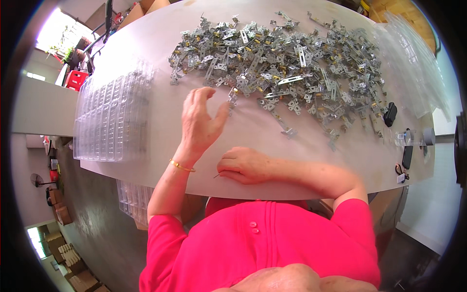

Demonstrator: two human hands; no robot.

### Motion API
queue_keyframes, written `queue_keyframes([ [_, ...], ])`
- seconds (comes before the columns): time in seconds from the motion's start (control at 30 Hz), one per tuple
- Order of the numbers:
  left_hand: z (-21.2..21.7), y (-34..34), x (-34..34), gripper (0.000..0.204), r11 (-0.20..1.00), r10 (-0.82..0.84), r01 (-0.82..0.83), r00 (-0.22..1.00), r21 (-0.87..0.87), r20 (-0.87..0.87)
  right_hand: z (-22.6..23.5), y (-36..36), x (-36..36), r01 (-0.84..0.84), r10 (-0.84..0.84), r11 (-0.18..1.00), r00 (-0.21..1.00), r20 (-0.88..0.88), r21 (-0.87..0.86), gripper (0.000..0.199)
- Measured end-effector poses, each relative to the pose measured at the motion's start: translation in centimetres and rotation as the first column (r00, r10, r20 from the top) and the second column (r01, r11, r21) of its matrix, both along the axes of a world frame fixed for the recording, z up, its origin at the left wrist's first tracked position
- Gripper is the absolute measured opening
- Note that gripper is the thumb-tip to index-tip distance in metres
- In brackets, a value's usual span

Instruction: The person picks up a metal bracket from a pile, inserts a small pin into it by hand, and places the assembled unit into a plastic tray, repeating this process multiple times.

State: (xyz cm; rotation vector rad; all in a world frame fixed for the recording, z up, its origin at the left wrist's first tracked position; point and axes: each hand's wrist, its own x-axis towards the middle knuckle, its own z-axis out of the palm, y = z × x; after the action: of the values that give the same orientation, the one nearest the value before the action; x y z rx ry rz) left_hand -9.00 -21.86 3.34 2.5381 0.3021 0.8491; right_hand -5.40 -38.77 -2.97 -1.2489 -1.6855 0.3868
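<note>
A wide heap of small silvery metal brackets (272, 63), some with brass-coloured bits, covers the far part of the white table. My left hand (198, 119) reaches to the near left edge of this heap, with thumb and fingers spread apart. Right beside its thumb lies a small metal bracket (232, 99); whether the thumb touches it I cannot tell. Close to the table's front edge rests my right hand (244, 165), its fingers curled closed. The tip of a thin dark rod (217, 175) pokes out from under them; the rest of it is hidden.
Stacked clear plastic blister trays (113, 117) stand at the left, with more trays (134, 197) below the table edge. Clear plastic bags (413, 63) lie at the far right. A black case (390, 114), a clear bottle (413, 137) and a black phone-like object (407, 156) sit at the right.
</note>
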Motion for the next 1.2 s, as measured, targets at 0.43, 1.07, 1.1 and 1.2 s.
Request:
queue_keyframes([
  [0.43,-3.7,-0.1,2.7,0.029,0.985,0.016,-0.065,0.956,-0.159,-0.293,-0.2,0.1,-0.3,-0.019,0.017,0.998,0.999,-0.041,-0.055,0.011],
  [1.07,-3.9,0.4,3.2,0.029,0.934,0.097,-0.144,0.983,-0.328,-0.155,0.3,0.0,-0.4,0.008,-0.013,0.996,0.998,-0.056,-0.087,0.01],
  [1.1,-3.8,0.6,3.6,0.028,0.928,0.115,-0.147,0.987,-0.342,-0.112,0.3,0.0,-0.4,0.011,-0.016,0.996,0.998,-0.06,-0.084,0.009],
  [1.2,-3.5,1.0,4.1,0.026,0.936,0.123,-0.154,0.986,-0.317,-0.116,0.6,0.0,-0.3,0.01,-0.014,0.997,0.999,-0.052,-0.081,0.009],
])
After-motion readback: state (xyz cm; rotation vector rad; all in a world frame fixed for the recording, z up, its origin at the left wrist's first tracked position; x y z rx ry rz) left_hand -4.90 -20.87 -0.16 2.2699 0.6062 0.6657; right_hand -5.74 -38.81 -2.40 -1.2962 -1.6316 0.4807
